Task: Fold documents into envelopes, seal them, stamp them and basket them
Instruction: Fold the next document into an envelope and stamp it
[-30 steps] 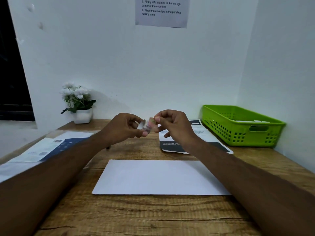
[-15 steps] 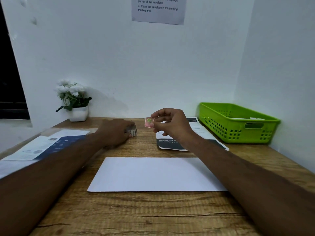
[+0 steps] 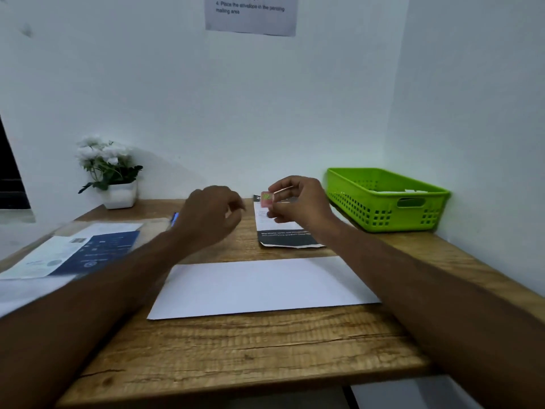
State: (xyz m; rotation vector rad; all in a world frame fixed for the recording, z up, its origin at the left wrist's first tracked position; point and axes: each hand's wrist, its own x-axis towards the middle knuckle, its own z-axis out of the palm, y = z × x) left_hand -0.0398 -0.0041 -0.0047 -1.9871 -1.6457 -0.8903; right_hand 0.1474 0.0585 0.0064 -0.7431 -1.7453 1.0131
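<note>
While pinching the stamp (image 3: pixel 267 199) by its edge between thumb and fingertips of the right hand (image 3: pixel 298 202), holding it up off the table (image 3: pixel 236 349), over the far end of the leaflet (image 3: pixel 283 237). Hovering the left hand (image 3: pixel 212 216) just beside it, fingers loosely curled, gripping nothing that shows, though blurring somewhat. Lying flat and nearer, between the two forearms and apart from both hands: the envelope (image 3: pixel 262 286), plain face up, no flap showing. Sitting at the far right against the wall: the basket (image 3: pixel 383 199), with something white peeking over its rim. Lying off to the left: more papers (image 3: pixel 73 252).

Judging by all this, working on the stamping step, with the folding and sealing of this envelope looking done. Calling next for bringing the stamp down and back toward the envelope's far right corner, sticky side down, then pressing it flat with the fingertips. Not showing clearly whether any backing is clinging to the stamp, so possibly needing a peel first. Probably worth steadying the envelope with the left hand while pressing, light paper sliding easily on wood. Basketing coming only after that.
</note>
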